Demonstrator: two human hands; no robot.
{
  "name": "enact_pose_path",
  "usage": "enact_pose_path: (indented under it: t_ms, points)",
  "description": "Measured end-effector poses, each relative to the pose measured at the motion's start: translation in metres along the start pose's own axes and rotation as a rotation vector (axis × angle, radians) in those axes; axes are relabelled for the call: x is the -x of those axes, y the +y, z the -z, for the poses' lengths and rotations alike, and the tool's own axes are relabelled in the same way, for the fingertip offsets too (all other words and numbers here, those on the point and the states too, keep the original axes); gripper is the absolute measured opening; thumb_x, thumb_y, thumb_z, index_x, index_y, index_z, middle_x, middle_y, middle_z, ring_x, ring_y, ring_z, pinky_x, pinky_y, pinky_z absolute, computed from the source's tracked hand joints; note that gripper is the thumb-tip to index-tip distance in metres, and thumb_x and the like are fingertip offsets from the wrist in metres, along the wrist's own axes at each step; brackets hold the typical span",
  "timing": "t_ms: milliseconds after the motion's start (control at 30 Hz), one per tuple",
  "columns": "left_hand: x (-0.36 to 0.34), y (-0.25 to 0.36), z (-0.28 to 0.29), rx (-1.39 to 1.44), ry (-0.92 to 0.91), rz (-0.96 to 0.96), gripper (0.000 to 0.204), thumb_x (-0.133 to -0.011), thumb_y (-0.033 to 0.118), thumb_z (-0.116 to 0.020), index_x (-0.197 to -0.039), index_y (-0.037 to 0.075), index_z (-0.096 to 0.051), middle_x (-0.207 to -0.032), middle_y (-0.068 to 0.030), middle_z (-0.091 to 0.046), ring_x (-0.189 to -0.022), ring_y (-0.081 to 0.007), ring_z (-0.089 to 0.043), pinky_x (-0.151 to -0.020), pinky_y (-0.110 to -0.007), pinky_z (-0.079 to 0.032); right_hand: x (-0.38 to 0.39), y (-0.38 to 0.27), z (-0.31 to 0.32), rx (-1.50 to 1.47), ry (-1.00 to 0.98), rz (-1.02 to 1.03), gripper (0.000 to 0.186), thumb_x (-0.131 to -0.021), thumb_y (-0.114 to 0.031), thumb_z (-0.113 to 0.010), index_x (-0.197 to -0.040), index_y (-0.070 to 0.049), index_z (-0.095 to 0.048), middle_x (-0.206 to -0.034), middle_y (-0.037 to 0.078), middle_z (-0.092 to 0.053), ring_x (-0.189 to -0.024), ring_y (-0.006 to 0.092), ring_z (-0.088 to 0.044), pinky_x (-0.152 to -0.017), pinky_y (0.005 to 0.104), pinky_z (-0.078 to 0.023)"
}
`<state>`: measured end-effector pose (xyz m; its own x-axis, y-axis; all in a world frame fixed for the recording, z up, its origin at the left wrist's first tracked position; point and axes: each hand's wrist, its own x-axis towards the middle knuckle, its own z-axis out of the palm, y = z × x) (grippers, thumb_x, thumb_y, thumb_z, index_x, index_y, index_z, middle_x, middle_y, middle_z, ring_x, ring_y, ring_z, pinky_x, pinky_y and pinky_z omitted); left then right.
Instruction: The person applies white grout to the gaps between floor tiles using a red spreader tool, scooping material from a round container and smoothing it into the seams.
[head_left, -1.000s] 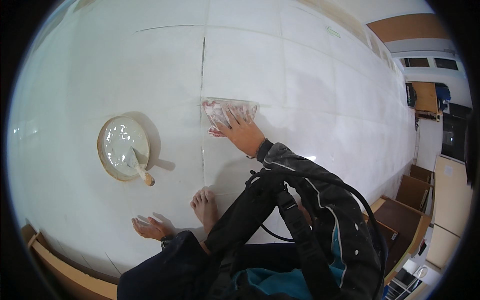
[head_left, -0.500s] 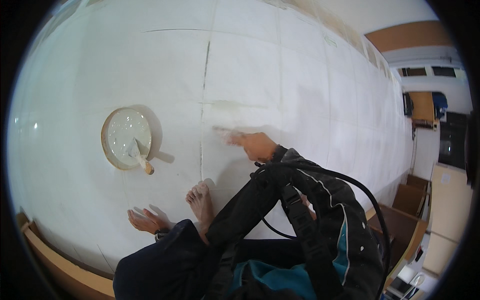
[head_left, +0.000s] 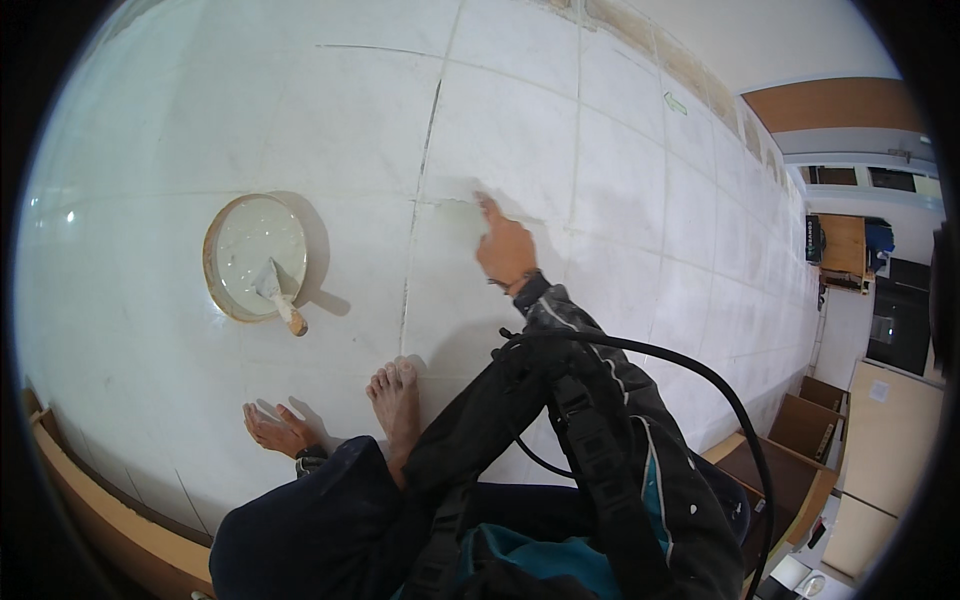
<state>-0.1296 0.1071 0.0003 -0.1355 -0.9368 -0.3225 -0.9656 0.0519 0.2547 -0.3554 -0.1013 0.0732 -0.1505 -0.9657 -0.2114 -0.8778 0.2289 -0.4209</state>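
Note:
My right hand (head_left: 508,248) is low over the white tiled floor (head_left: 350,130), its index finger stretched toward a cross joint and the other fingers curled. By the fingertip lies a thin pale edge, perhaps a flat blade; it blends into the tile, so I cannot make it out. A damp-looking smear runs along the joint there. My left hand (head_left: 282,430) is open and empty beside my left knee, fingers apart. Ahead of it stands a shallow round tan-rimmed pan (head_left: 212,275) of wet whitish paste (head_left: 245,240). A putty knife (head_left: 285,305) rests in it, wooden handle over the rim.
My bare foot (head_left: 394,400) is on the floor near a dark open joint (head_left: 428,135). A black cable (head_left: 690,358) loops over my right arm. A wooden edge (head_left: 120,520) runs along the lower left. Brown boxes (head_left: 805,430) and pale panels (head_left: 890,430) stand at the right.
My right hand has moved forward and slightly right, up to the cross joint. My left hand has shifted slightly. The pan and putty knife stay in place as the view shifts.

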Motion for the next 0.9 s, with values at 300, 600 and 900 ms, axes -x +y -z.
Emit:
enact_pose_path:
  t_ms: [300,600,900]
  points:
    - [0.002,-0.009,-0.008,0.009,0.086,-0.055,0.031,-0.084,0.015,-0.053,-0.114,0.009,-0.051,-0.114,-0.0103,-0.057,-0.112,-0.0318,-0.049,-0.091,-0.046,-0.037,0.014,-0.038,-0.004,0.149,-0.562,0.424,0.059,-0.078,-0.007,-0.053,-0.135,-0.014,-0.04,-0.095,0.021,-0.064,-0.078,0.0373,-0.063,-0.068,0.0498,-0.049]
    - [-0.003,0.0,0.01,0.07,0.091,-0.068,0.027,-0.087,0.015,-0.051,-0.113,0.008,-0.05,-0.114,-0.0095,-0.057,-0.11,-0.0314,-0.049,-0.088,-0.044,-0.038,0.025,0.006,-0.026,0.404,-0.193,0.762,0.057,-0.087,-0.013,-0.049,-0.143,-0.015,-0.033,-0.144,0.026,-0.03,-0.133,0.0432,-0.03,-0.105,0.0606,-0.027]
    - [-0.003,-0.007,0.005,0.07,0.122,-0.133,0.031,-0.083,0.018,-0.052,-0.112,0.01,-0.05,-0.116,-0.0085,-0.054,-0.11,-0.0321,-0.047,-0.085,-0.047,-0.037,-0.001,-0.018,-0.065,0.449,-0.011,0.767,0.053,-0.089,-0.019,-0.047,-0.141,-0.015,-0.036,-0.14,0.028,-0.036,-0.131,0.0445,-0.034,-0.101,0.0626,-0.03]
